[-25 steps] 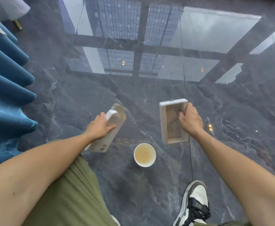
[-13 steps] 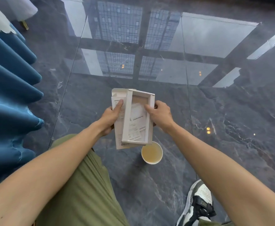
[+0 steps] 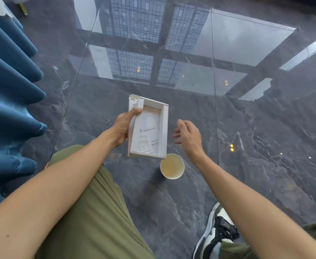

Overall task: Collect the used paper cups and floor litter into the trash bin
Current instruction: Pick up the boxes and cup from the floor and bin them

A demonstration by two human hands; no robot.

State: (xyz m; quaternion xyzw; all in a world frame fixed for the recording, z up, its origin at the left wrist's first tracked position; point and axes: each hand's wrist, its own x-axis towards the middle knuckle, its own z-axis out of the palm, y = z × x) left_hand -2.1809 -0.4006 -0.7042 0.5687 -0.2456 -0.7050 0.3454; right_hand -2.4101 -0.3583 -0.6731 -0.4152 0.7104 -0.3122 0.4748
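Note:
My left hand (image 3: pixel 123 128) grips a stack of two white cardboard box pieces (image 3: pixel 147 128), the open tray on top with printed leaflets inside it. It is held above the dark marble floor. Just below the box's lower right corner a white paper cup (image 3: pixel 172 166) stands upright on the floor, stained yellowish inside. My right hand (image 3: pixel 188 136) hovers to the right of the box and above the cup, fingers spread, holding nothing. No trash bin is in view.
Blue pleated drapery (image 3: pixel 9 101) hangs along the left edge. My knee in olive shorts (image 3: pixel 89 208) fills the lower left, and my black and white sneaker (image 3: pixel 216 230) rests on the floor at lower right. The glossy floor (image 3: pixel 265 146) reflects windows.
The two box pieces, held apart one second ago, were brought together and nested. My right hand has now let go and moved right, leaving the stack in my left hand.

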